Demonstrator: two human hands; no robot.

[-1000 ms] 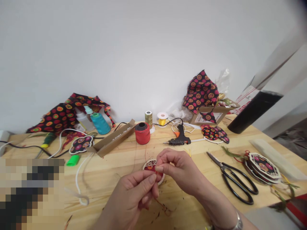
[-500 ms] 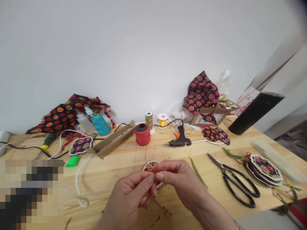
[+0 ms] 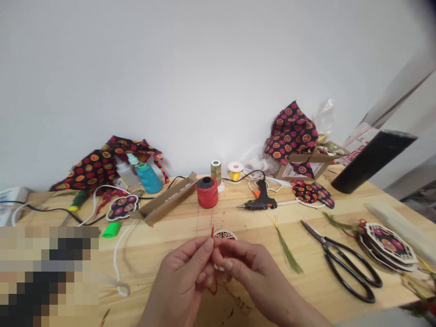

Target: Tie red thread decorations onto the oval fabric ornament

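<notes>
Between the thumb and forefinger of my left hand (image 3: 185, 272) is pinched a thin red cord (image 3: 213, 231), its short end sticking up above the fingertips. A loop of the cord hangs below the fingers. My right hand (image 3: 255, 268) is closed right against the left fingertips, with a bit of red at its thumb; its grip on the cord is mostly hidden. Behind the hands, a round ornament with a pale fretwork rim (image 3: 226, 235) lies on the table, partly covered. A spool of red thread (image 3: 207, 193) stands beyond it, thin strands running toward me.
On the right lie black-handled scissors (image 3: 344, 263), a green tassel (image 3: 288, 250) and stacked fabric ornaments (image 3: 390, 245). A glue gun (image 3: 260, 200), a cardboard tray (image 3: 168, 200) and a teal thread cone (image 3: 149, 178) are farther back. A green cap (image 3: 111, 230) is at left.
My fingertips have shifted: the right thumb has drawn down and back, and the red cord's end now points up from the left pinch. The view has turned slightly left.
</notes>
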